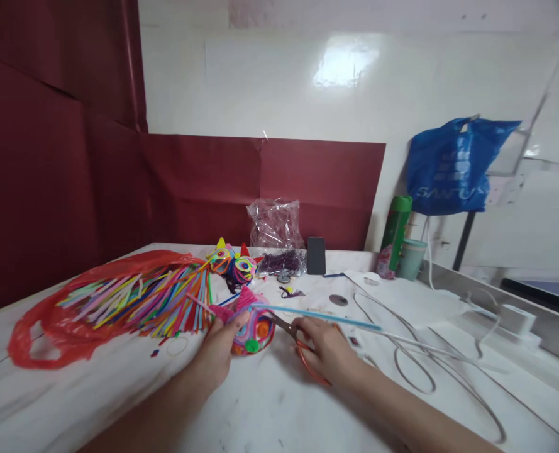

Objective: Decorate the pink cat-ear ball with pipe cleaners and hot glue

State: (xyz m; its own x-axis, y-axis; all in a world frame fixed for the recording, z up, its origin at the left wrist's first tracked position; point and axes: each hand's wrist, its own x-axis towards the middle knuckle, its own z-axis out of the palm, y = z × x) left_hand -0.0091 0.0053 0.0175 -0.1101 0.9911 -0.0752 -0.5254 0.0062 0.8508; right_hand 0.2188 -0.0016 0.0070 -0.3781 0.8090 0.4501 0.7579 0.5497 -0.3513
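Observation:
My left hand (220, 349) is closed round a small multicoloured woven straw ornament (251, 327), pink and purple with orange and green discs. A long light-blue straw (321, 316) sticks out of it to the right. My right hand (326, 349) grips scissors with orange handles (302, 352); their blades point at the ornament. Two finished straw ornaments (234, 264) with yellow and red points sit further back on the white table (270, 409).
A red plastic bag (57, 314) spills several coloured straws (142, 299) at the left. A clear bag (274, 226), a dark box (315, 255), a green spray can (395, 236) and a teal cup (411, 258) stand at the back. Wire loops (415, 371) lie at right. A blue bag (453, 163) hangs.

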